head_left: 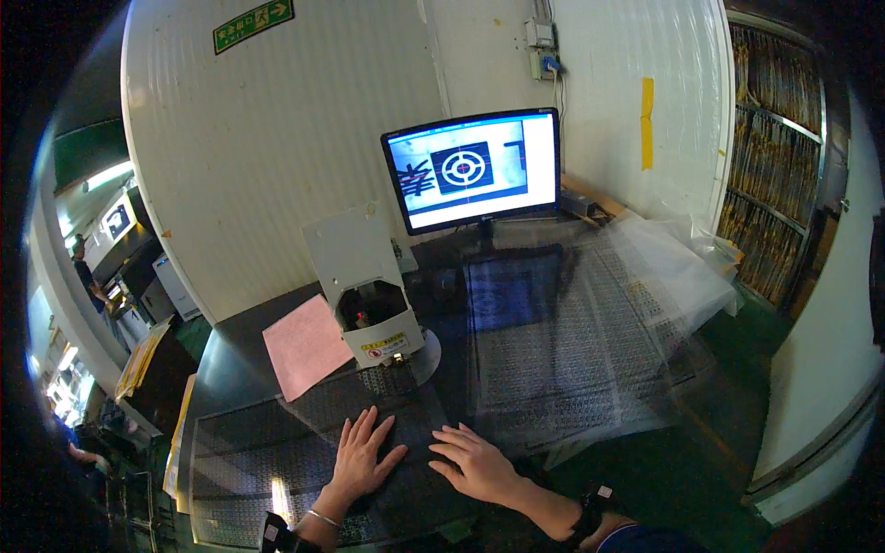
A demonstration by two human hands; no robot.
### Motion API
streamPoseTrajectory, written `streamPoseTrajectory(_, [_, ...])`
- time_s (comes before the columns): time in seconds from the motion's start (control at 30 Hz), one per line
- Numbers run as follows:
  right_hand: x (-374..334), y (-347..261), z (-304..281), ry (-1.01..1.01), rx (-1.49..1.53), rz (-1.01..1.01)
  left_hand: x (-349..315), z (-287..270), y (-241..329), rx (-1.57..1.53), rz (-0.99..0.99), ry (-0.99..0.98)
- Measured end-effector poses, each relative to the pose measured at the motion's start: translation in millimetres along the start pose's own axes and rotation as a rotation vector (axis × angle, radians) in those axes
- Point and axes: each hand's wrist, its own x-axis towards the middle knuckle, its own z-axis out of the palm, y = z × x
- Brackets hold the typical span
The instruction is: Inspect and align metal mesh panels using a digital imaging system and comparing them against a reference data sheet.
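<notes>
My left hand (pixel 361 463) lies with fingers spread on a dark, finely patterned film sheet (pixel 240 461) along the front of the table. To its right is my right hand (pixel 477 465), fingers stretched out and slightly bent, over the sheet's right part; whether it touches cannot be made out. Neither hand holds anything. Just beyond my hands stands a white box-shaped camera device (pixel 383 336) with an open front, a red light inside and a yellow label. Part of the dark sheet reaches under its lower end.
A pink sheet of paper (pixel 307 347) lies left of the device. Behind it, a monitor (pixel 475 170) shows a ring-shaped target. Clear plastic film (pixel 576 369) covers patterned sheets at right. A shelf rack (pixel 772 138) stands far right; a person (pixel 92 281) stands far left.
</notes>
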Motion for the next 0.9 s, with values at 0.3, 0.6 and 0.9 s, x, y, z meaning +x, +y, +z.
streamPoseTrajectory(0.3, [0.3,-0.2,-0.1,-0.024,0.041,-0.014,-1.7,-1.1,-0.8,0.024,-0.009,0.004])
streamPoseTrajectory(0.6, [124.3,-16.9,-218.5,-0.414,-0.446,0.339,-6.7,2.5,-12.6,0.054,-0.020,-0.003])
streamPoseTrajectory(0.9, [315.8,172.4,-124.5,0.529,-0.214,0.179,1.5,5.8,-5.8,0.043,0.035,0.053])
